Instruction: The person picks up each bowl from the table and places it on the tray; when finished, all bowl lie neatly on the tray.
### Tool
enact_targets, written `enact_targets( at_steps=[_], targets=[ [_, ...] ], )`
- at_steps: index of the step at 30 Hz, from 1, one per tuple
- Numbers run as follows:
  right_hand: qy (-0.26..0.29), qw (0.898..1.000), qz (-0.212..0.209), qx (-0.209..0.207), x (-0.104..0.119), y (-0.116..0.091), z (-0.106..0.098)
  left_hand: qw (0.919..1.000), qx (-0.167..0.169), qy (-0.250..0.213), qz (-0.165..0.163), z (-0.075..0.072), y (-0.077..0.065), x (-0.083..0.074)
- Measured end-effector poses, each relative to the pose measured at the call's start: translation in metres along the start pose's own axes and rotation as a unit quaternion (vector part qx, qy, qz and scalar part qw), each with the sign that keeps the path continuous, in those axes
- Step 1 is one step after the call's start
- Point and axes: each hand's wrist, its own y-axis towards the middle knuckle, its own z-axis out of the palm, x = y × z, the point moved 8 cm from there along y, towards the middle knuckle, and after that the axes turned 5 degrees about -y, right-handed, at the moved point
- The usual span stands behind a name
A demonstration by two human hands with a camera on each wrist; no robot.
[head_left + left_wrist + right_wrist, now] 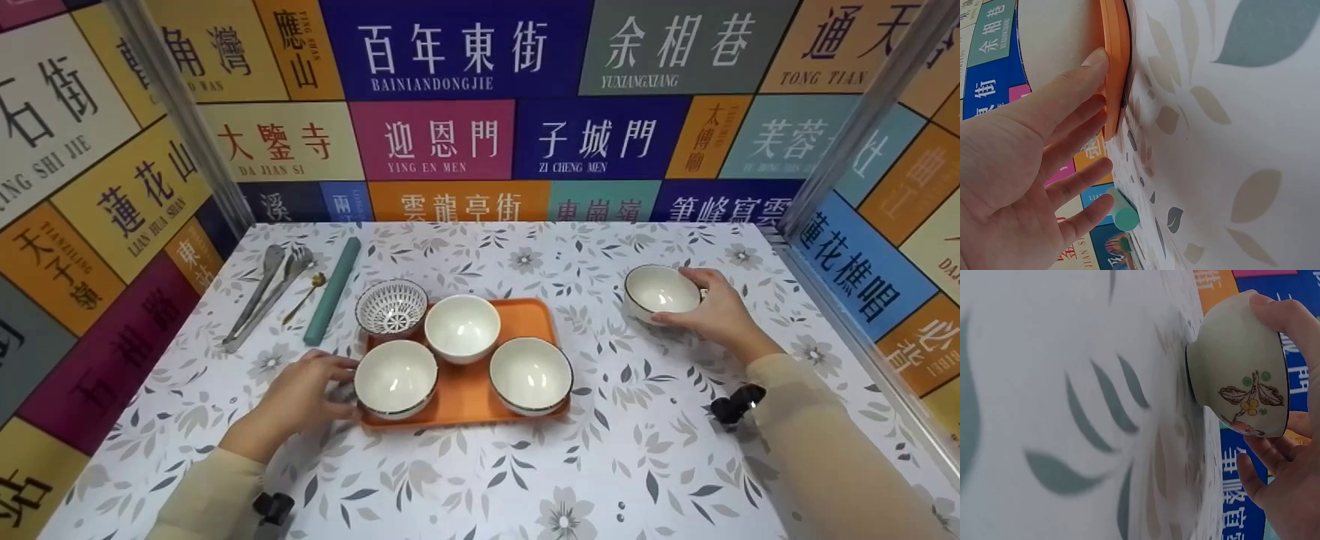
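Note:
My right hand grips a white bowl by its side, thumb near the rim, at the right of the table. In the right wrist view the bowl shows a leaf-and-berry print and a dark rim, its foot close over the cloth. My left hand is at the left edge of the orange tray, beside a white bowl. The left wrist view has its thumb at the tray rim and its fingers loosely extended. Two more white bowls and a patterned bowl are on the tray.
Left of the tray lie a teal cylinder, a small gold spoon and metal tongs. A floral cloth covers the table. Colourful sign-printed walls enclose its back and sides.

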Motion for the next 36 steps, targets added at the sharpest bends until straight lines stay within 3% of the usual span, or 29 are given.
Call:
enact_targets(
  at_steps=[10, 21, 36],
  targets=[
    [0.026, 0.997, -0.068, 0.002, 0.037, -0.005, 0.019, 1.0, 0.002, 0.003, 0.004, -0.003, 0.001, -0.002],
    [0.047, 0.986, -0.15, 0.053, 0.098, -0.005, 0.049, 1.0, 0.006, 0.005, -0.002, -0.001, 0.001, -0.002],
    [0.065, 0.972, -0.201, 0.1, 0.15, 0.007, 0.088, 0.9999, -0.008, 0.007, -0.003, 0.002, 0.001, 0.002]
  ],
)
